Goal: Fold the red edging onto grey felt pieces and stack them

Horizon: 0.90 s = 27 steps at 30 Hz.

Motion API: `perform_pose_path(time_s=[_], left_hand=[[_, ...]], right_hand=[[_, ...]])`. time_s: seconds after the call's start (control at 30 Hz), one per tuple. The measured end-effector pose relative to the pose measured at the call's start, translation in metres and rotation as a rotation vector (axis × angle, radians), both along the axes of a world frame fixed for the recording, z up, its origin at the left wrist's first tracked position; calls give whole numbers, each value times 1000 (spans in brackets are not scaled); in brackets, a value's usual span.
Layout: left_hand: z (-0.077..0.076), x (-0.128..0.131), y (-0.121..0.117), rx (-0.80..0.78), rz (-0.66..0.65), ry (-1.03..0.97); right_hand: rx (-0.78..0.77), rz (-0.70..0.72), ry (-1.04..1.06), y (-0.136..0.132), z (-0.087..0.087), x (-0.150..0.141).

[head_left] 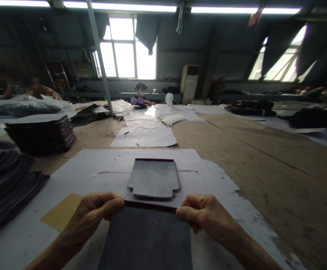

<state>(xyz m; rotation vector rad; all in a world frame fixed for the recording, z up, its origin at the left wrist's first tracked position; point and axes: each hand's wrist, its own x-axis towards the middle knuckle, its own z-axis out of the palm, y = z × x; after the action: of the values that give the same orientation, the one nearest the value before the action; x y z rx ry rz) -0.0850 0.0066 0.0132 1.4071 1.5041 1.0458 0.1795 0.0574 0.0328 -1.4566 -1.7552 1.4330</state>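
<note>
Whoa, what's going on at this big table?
Someone's left hand and right hand are pinching the far edge of a dark sheet, one near each corner. Just beyond it, a low grey pile lies on white paper. Two taller stacks stand off to the left.

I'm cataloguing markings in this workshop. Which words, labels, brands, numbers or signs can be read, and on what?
No text is readable.
Red-and-yellow poster by the back wall: too small and blurred to read.
Floor-standing air conditioner: any label is too small to read.
Dark panel between the left hand and right hand: no lettering shows.
</note>
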Motion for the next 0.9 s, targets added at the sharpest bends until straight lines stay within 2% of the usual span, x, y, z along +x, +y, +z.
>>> perform_pose_path(time_s=[0.13,0.2,0.27,0.37,0.47,0.57,0.63,0.73,0.9], left_hand=[[-3,-6,-3,-47,6,-99],[3,-9,-2,-70,-30,-87],[16,-13,5,-64,-65,-54],[37,-15,34,11,-62,70],[44,-12,79,93,16,200],[31,-7,118,137,84,226],[18,-5,134,164,118,238],[2,-5,142,218,160,271],[-15,-3,146,344,216,298]], right_hand=[[-5,15,131,-1,13,3],[-5,25,120,1,27,6],[-11,57,117,10,42,8],[76,84,91,40,53,6],[200,48,4,81,42,-5],[288,3,-106,115,20,-16],[354,-23,-199,128,9,-21],[454,-49,-323,133,-1,-25],[619,-84,-448,131,-6,-28]])
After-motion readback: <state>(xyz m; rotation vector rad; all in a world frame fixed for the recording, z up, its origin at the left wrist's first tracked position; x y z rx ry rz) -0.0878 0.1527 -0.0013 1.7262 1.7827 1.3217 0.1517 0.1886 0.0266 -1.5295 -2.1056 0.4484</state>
